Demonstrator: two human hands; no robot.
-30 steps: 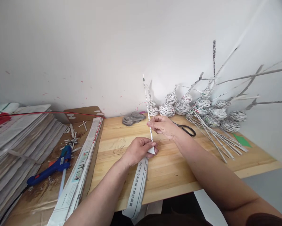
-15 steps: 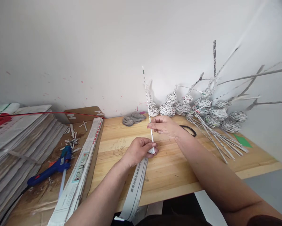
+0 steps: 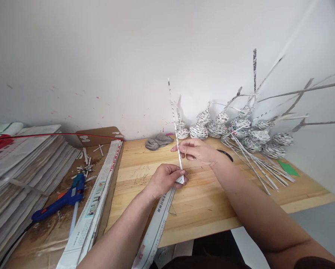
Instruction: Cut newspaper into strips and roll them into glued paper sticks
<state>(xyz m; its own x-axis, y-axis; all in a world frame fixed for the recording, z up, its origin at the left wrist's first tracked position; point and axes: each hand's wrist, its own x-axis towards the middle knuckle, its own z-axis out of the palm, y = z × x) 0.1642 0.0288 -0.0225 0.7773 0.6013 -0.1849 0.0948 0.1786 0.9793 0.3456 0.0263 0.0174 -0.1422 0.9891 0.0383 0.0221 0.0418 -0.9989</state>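
Note:
A thin rolled newspaper tube point(image 3: 173, 116) stands nearly upright in front of me, leaning slightly left. My left hand point(image 3: 168, 176) pinches its lower end, where a flat newspaper strip point(image 3: 158, 220) runs into the roll and trails down over the table's front edge. Higher up, my right hand point(image 3: 194, 151) has the tube between thumb and fingers. Part of the tube's base is covered by the left fingers.
Woven paper gourds point(image 3: 199, 129) line the wall at the back right, beside loose paper tubes point(image 3: 257, 164). Black scissors handle point(image 3: 226, 155), grey gloves point(image 3: 158, 141) and a green scrap point(image 3: 288, 168) lie on the wooden board. Leftward are a blue glue gun point(image 3: 74, 192), newspaper strips point(image 3: 100, 194) and stacked newspapers point(image 3: 24, 168).
The tube has turned about its length, and its tip has shifted slightly left. My right fingers have rolled round it, and the trailing strip has swung left.

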